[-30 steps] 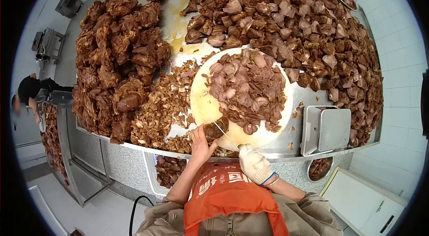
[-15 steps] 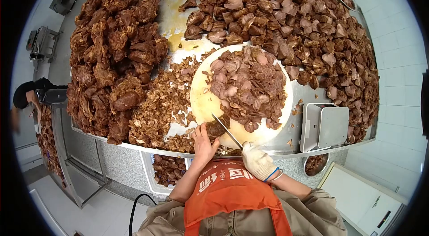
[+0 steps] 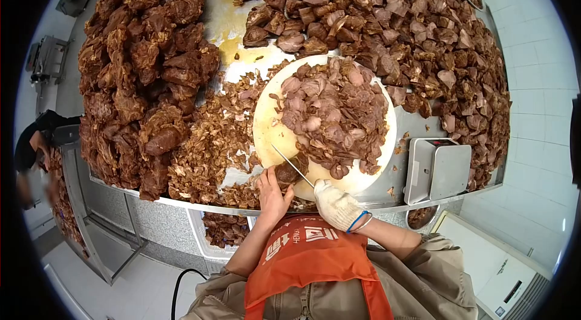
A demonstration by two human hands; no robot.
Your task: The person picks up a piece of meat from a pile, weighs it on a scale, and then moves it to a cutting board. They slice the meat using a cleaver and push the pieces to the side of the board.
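Observation:
My bare left hand (image 3: 274, 194) presses against a dark brown chunk of cooked meat (image 3: 289, 173) at the near-left edge of a round pale cutting board (image 3: 264, 129). In its white glove, my right hand (image 3: 336, 206) grips a knife (image 3: 293, 165) by the handle. The long thin blade points up and left, lying across the top of the meat chunk. A heap of sliced meat (image 3: 336, 117) covers much of the board. Small brown scraps (image 3: 209, 144) lie just left of the board.
Large meat pieces (image 3: 148, 72) are piled at the left, and cut chunks (image 3: 387, 23) spread across the back and right. A scale (image 3: 437, 170) stands right of the board. Below the table edge are a white crate (image 3: 224, 232) and a metal bowl (image 3: 422, 216). Another person (image 3: 42, 138) works at far left.
My right hand and the knife have shifted left and slightly up, bringing the blade farther over the meat chunk. The view has moved a little. My left hand stays on the meat.

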